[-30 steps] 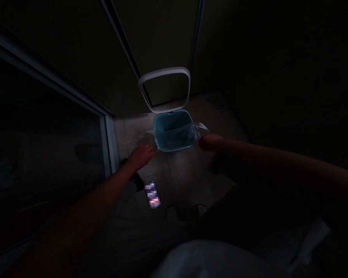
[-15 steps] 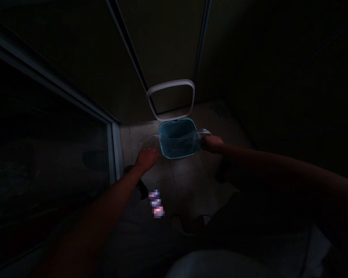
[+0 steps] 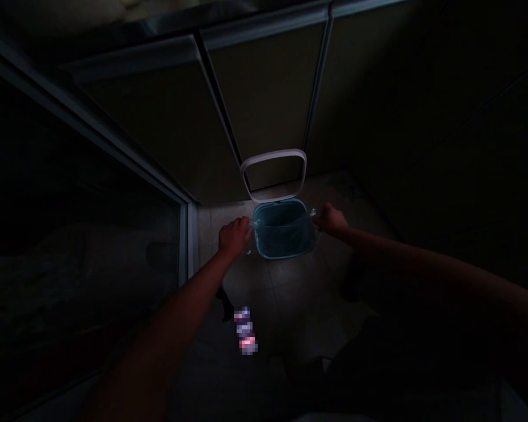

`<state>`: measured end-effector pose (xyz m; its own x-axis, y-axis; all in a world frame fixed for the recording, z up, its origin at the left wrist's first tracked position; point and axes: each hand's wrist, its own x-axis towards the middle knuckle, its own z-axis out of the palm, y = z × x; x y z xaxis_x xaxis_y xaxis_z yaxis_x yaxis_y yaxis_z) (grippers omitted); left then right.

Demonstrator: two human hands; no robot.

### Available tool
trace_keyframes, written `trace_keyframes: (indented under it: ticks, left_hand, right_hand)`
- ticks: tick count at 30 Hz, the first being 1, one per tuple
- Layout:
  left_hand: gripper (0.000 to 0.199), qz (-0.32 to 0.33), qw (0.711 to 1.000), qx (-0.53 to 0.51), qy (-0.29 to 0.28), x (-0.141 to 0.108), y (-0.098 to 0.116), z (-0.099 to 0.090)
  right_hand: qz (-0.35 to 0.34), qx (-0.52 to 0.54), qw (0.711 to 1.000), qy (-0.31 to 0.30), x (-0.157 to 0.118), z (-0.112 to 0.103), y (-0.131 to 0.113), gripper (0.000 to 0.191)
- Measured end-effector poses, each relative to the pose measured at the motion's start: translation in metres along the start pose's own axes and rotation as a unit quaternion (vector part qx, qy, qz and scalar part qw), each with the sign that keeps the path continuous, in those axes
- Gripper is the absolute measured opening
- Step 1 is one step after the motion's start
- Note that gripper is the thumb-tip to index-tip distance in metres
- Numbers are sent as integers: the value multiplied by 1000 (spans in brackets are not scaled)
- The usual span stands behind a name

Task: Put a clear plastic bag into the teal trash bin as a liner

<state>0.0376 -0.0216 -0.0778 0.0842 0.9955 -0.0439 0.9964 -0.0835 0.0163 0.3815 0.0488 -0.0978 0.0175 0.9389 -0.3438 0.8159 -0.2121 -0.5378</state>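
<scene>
A blue plastic bin (image 3: 284, 249) stands on the tiled floor, its white rectangular lid frame (image 3: 273, 161) tilted open behind it. A clear plastic bag (image 3: 310, 217) lines the bin, and its thin edge lies around the rim. My left hand (image 3: 234, 237) grips the bag at the bin's left rim. On the opposite side, my right hand (image 3: 331, 220) pinches the bag's edge just off the right rim. The bin's inside looks dim, and nothing inside is distinct.
Dark vertical panels (image 3: 268, 99) rise behind the bin. A metal-framed glass door (image 3: 188, 246) runs along the left. A small pixelated patterned item (image 3: 245, 331) lies on the floor below my left forearm. Dark shapes sit at the lower right.
The bag's loose flaps have drawn in against the bin's sides. My left hand has moved up to the rim, and my right hand sits closer to the bin. The view has tilted upward.
</scene>
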Motion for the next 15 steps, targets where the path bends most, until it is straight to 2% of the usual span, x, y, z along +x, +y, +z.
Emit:
trace_keyframes:
  ticks: [2, 3, 6, 9, 12, 15]
  left_hand:
    - [33, -5, 1000, 2, 0, 8, -2, 0]
    - [31, -3, 1000, 1, -4, 11, -4, 1]
    - [30, 8, 1000, 2, -16, 19, -10, 7]
    - [29, 2, 1000, 3, -7, 28, -16, 14]
    - [27, -24, 1000, -11, 5, 40, -19, 20]
    - [25, -79, 994, -69, -3, 61, -22, 29]
  right_hand:
    - [-19, 29, 999, 17, -3, 1, -3, 41]
    - [-35, 35, 999, 11, -4, 1, -4, 40]
    - [-70, 21, 997, -16, -3, 0, -5, 24]
    - [-76, -8, 997, -15, 5, -5, -4, 10]
    - [-52, -3, 999, -17, 19, -11, -2, 20]
    - [11, 48, 998, -35, 36, -10, 0, 26]
